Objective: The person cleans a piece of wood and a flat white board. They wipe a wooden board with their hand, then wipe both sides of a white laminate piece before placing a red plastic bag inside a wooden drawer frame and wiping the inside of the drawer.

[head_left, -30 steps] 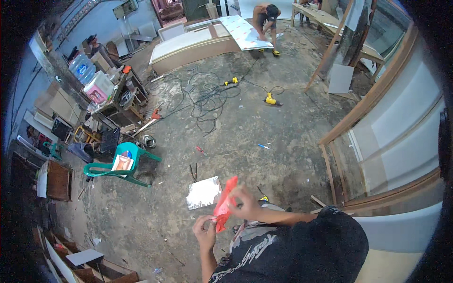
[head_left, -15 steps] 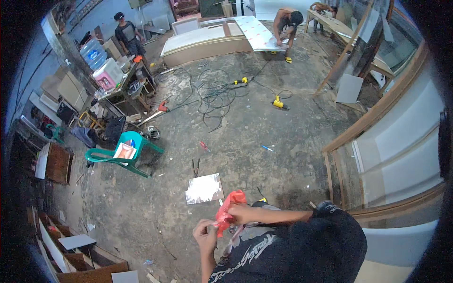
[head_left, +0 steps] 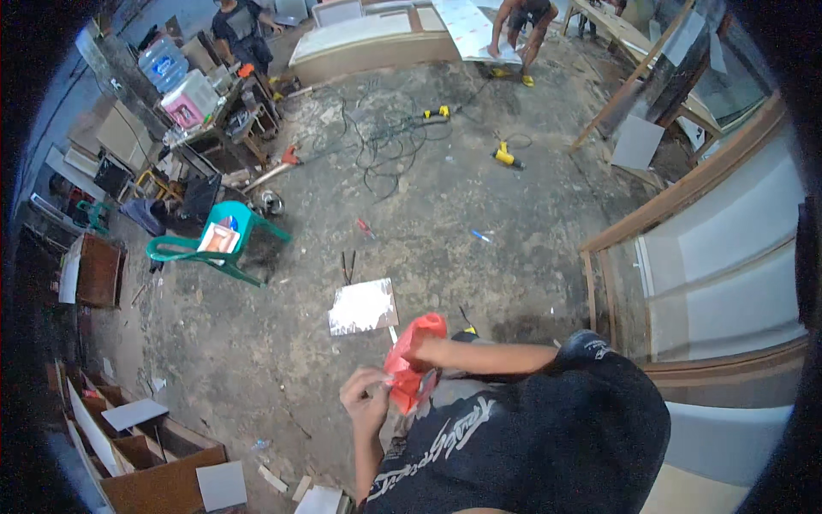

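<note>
A crinkled red plastic bag is held up in front of my body. With thumb and fingers pinched together, my left hand grips the lower left edge of the bag. My right hand reaches into the bag's opening from the right. The red plastic hides its fingers, and I cannot see what is inside. On the floor just beyond the bag lies a board with a bright, patchy white surface. A dark-handled plier-like tool lies at its far edge.
A green plastic chair stands at the left. Yellow power tool, tangled black cable, blue pen and small red tool lie on the floor. A wood-framed panel stands right. Two people are farther back.
The whole view has tilted down, so floor things sit higher in it. My right hand seems farther inside the bag; my left keeps its pinch. The person at back left has shifted slightly.
</note>
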`<state>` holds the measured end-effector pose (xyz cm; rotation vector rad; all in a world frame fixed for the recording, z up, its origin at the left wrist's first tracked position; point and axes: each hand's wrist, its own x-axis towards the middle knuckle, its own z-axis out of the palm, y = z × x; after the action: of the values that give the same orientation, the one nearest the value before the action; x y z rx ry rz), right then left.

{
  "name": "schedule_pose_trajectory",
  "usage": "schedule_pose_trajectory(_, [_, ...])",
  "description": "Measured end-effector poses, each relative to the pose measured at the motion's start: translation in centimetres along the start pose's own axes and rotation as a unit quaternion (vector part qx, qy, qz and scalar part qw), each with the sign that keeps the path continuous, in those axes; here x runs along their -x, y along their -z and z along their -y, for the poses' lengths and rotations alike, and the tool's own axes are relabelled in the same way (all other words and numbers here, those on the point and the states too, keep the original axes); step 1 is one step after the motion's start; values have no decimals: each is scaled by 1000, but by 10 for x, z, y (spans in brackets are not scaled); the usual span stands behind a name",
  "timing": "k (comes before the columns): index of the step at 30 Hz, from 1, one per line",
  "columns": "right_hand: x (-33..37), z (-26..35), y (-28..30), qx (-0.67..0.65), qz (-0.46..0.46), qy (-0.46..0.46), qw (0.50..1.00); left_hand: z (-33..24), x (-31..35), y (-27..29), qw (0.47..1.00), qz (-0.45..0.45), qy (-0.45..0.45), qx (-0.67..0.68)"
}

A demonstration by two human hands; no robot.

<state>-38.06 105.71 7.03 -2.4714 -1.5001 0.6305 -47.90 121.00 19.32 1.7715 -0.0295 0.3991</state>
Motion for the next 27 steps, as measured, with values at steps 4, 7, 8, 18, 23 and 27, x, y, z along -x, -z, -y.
schedule_pose_trajectory(4, [-5, 3, -14, -30, 31, 11, 999, -7, 8, -3, 1000, 3, 8, 23])
schedule_pose_trajectory(7, [-6, -12, -58, -94, -36, 55, 993, -11, 10, -12, 999, 21, 11, 35])
schedule_pose_trajectory(8, [-3, -22, -79, -117, -78, 74, 987, -12, 9, -16, 999, 28, 12, 41])
schedule_pose_trajectory(18, [23, -20, -67, -163, -56, 71, 982, -11, 11, -20, 997, 76, -18, -5])
schedule_pose_trajectory(23, [33, 3, -20, -173, -43, 17, 984, -20, 11, -17, 995, 94, 2, 21])
schedule_pose_trajectory(27, [30, 6, 4, -169, -32, -19, 985, -9, 17, -9, 996, 90, 0, -4])
